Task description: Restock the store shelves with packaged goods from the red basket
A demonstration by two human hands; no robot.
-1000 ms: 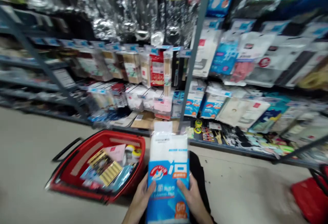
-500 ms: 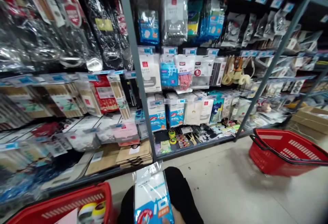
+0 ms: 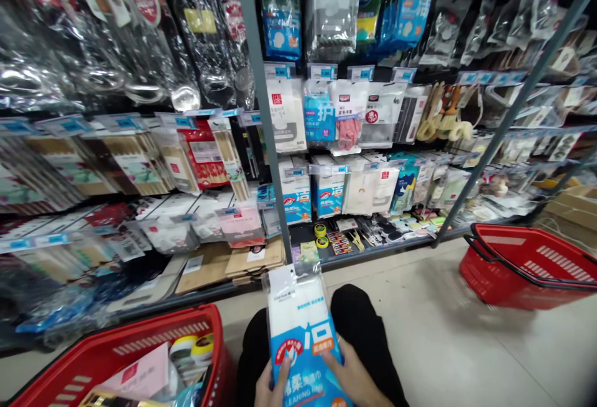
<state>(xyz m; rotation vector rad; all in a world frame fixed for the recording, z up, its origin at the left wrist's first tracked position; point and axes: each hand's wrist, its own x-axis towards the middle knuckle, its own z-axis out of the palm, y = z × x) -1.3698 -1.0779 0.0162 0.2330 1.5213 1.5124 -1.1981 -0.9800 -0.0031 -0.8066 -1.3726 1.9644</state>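
A blue and white packet of cleaning cloths in a clear sleeve tilts up over my knees. My left hand grips its lower left edge, thumb lying on the front. On the other side my right hand holds the lower right edge, its thumb also on the front face. The fingers behind the packet are hidden. Left of my legs stands a red basket holding a pink packet, yellow-lidded rolls or tubs and other packaged goods.
In front, a shelf rack with a grey post carries hanging packets, several of them like the held one. Wooden boards lie on the bottom shelf. A second red basket stands on the floor at right, near a cardboard box.
The packet has risen further into view, and both hands now show on it, where earlier only part of the right hand was plain. The view has tipped downward, showing more of the left basket.
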